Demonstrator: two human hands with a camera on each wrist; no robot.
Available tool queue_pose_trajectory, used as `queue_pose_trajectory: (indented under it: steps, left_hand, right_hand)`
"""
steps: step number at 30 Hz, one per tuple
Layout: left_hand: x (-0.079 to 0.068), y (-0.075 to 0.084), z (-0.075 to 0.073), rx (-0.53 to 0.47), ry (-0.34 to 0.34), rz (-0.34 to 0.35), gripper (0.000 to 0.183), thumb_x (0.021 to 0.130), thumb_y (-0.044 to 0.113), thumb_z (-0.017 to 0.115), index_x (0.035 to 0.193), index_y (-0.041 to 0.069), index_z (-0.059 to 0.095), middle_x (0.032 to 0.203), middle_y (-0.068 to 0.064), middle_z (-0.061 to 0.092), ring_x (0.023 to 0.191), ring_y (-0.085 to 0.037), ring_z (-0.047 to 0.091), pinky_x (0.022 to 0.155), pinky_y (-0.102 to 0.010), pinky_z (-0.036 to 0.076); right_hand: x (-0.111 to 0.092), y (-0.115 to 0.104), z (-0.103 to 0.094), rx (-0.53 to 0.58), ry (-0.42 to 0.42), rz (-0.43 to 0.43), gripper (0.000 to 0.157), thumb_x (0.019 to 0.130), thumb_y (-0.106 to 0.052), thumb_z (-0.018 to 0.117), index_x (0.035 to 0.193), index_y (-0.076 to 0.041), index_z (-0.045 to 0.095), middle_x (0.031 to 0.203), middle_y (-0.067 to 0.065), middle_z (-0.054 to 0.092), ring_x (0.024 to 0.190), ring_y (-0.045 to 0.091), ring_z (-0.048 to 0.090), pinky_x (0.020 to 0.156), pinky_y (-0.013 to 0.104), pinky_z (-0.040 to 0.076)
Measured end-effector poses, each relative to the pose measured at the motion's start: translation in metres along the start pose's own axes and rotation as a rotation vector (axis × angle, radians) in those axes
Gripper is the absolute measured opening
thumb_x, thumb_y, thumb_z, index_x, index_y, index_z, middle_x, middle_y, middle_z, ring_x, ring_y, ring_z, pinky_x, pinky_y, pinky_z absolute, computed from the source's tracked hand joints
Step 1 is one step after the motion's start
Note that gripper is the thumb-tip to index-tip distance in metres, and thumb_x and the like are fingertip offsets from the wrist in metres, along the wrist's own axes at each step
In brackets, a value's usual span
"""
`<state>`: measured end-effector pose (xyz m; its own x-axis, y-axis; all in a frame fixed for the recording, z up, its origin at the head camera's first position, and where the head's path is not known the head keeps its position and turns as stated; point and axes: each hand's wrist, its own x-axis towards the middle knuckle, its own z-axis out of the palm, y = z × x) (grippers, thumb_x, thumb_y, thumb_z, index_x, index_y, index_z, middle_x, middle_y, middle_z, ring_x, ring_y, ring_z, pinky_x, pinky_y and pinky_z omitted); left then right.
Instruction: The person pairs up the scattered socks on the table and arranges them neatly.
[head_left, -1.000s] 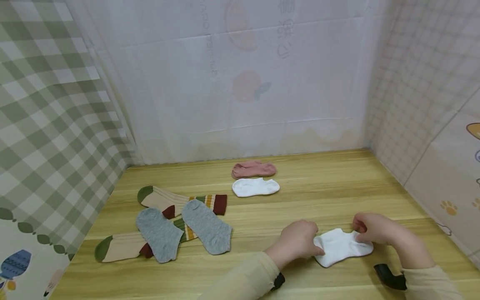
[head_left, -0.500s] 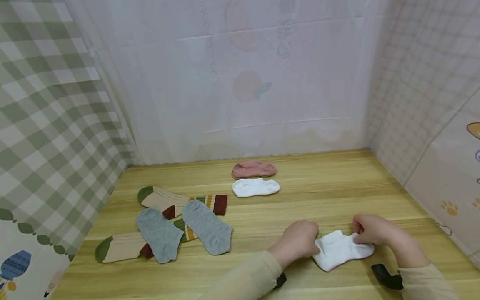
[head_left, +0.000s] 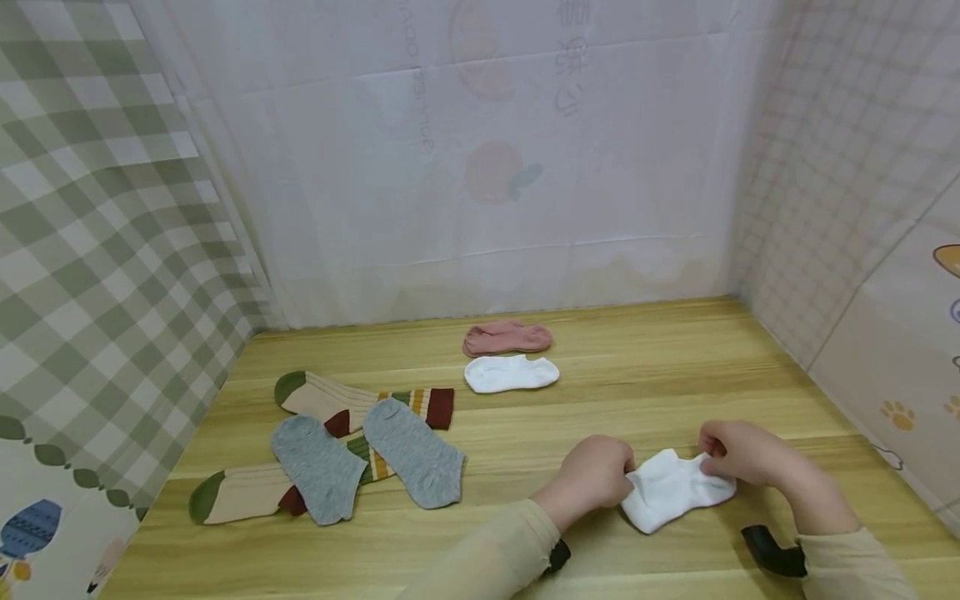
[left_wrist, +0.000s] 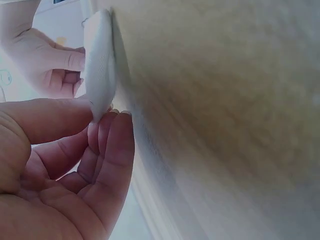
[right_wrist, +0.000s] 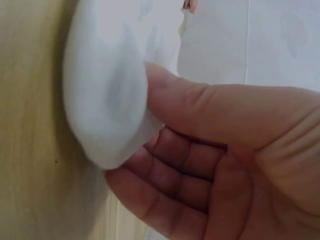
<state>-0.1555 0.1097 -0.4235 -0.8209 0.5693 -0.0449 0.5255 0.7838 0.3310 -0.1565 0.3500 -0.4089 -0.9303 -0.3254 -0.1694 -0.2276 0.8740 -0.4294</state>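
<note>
A white ankle sock (head_left: 667, 492) is stretched between the two hands at the front right of the table. My left hand (head_left: 596, 473) pinches its left end between thumb and fingers, as the left wrist view also shows with the sock (left_wrist: 99, 65) edge-on. My right hand (head_left: 750, 454) grips the sock near its right end; in the right wrist view the thumb lies on the fabric and curled fingers sit behind it. Farther back lies another white sock (head_left: 512, 374), just in front of a pink sock bundle (head_left: 507, 338).
On the left, two grey socks (head_left: 318, 471) lie across two long striped socks (head_left: 247, 493) with green toes. The wooden table (head_left: 637, 400) meets a white covered wall at the back, a checked cloth at left and a patterned wall at right.
The white sock dipped slightly toward the front edge, then moved back and a little left with both hands. The other socks have stayed put.
</note>
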Motion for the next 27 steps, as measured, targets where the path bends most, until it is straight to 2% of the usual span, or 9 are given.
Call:
queue_pose_trajectory:
  steps: [6,13,20,27]
  left_hand:
    - [0.002,-0.008,-0.001,-0.065,0.073,-0.001,0.010,0.083,0.018,0.074,0.075,0.021,0.071,0.065,0.015,0.055,0.061,-0.001,0.047,0.054,-0.014,0.035]
    - [0.000,-0.019,-0.008,-0.174,0.175,0.004,0.011,0.085,0.012,0.073,0.076,0.018,0.071,0.067,0.013,0.055,0.061,-0.001,0.047,0.057,-0.014,0.037]
    - [0.003,-0.029,-0.013,-0.291,0.256,-0.033,0.010,0.087,0.009,0.071,0.079,0.016,0.070,0.065,0.013,0.054,0.060,-0.002,0.047,0.056,-0.015,0.037]
    - [0.004,-0.040,-0.019,-0.415,0.381,-0.050,0.010,0.085,0.003,0.070,0.081,0.012,0.069,0.069,0.009,0.058,0.061,-0.002,0.049,0.059,-0.016,0.040]
  right_hand:
    - [0.000,-0.003,-0.001,0.000,0.042,-0.023,0.020,0.083,-0.007,0.073,0.081,-0.012,0.055,0.069,-0.004,0.044,0.062,0.011,0.041,0.056,0.026,0.033]
    - [0.003,-0.009,-0.002,0.007,0.102,-0.059,0.019,0.085,-0.005,0.072,0.083,-0.012,0.056,0.070,-0.005,0.043,0.063,0.008,0.040,0.058,0.026,0.033]
    - [0.010,-0.013,-0.003,0.006,0.180,-0.084,0.016,0.086,-0.003,0.072,0.085,-0.012,0.058,0.071,-0.006,0.046,0.064,0.007,0.041,0.057,0.026,0.035]
    - [0.016,-0.023,-0.005,0.019,0.224,-0.091,0.014,0.089,-0.005,0.071,0.088,-0.009,0.058,0.074,-0.005,0.048,0.066,0.008,0.042,0.058,0.026,0.036]
